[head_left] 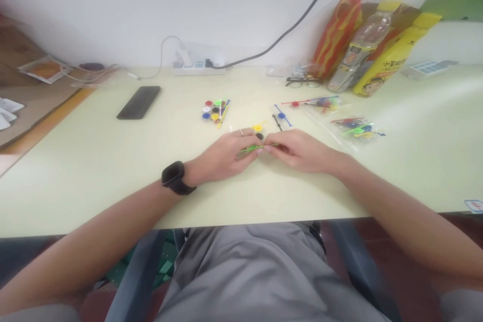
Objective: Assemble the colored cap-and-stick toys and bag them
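My left hand (234, 155), with a ring and a black watch (174, 179), is closed with its fingertips pinching a thin green plastic arrow (249, 149). From the other side, my right hand (298, 150) pinches the same arrow, and the fingertips of both hands meet near its middle. Just beyond them lie a yellow arrow with a round hub (257, 128) and a black round piece (259, 136), partly hidden by my fingers. A blue arrow with a hub (282, 116) and a black arrow (276, 122) rest past my right hand.
A group of coloured round pieces and arrows (215, 110) lies beyond my left hand. Clear bags of arrows (358, 128) are at the right. Farther back are a phone (139, 102), power strip (198, 68), glasses (302, 82), a clear bottle (358, 50) and a yellow bottle (392, 60).
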Demonstrator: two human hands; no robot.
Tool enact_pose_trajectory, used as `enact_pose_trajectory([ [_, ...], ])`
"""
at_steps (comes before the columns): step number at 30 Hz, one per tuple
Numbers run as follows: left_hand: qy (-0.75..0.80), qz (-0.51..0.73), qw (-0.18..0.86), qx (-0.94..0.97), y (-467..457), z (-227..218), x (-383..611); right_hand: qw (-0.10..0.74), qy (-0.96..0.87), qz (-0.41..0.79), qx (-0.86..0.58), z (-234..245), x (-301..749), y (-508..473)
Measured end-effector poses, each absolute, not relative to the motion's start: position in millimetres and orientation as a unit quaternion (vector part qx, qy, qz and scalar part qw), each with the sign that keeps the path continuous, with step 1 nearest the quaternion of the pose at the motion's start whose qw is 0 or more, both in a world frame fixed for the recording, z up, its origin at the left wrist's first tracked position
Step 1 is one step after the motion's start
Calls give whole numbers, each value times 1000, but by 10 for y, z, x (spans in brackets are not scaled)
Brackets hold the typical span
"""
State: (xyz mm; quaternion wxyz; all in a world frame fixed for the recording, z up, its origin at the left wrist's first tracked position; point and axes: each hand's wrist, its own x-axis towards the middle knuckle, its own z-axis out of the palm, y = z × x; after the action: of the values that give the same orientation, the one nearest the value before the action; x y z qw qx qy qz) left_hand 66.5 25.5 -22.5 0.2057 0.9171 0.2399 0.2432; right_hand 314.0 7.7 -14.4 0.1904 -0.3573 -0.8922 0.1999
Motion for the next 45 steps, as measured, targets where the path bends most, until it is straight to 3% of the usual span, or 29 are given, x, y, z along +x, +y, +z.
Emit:
enact_pose_trajectory([
  [16,232,226,231,917,304,-343,701,123,-900,211,-361,-177,3201,83],
  [45,253,280,224,898,255,-235,649,195,-887,197,-369,-115,3136,57],
])
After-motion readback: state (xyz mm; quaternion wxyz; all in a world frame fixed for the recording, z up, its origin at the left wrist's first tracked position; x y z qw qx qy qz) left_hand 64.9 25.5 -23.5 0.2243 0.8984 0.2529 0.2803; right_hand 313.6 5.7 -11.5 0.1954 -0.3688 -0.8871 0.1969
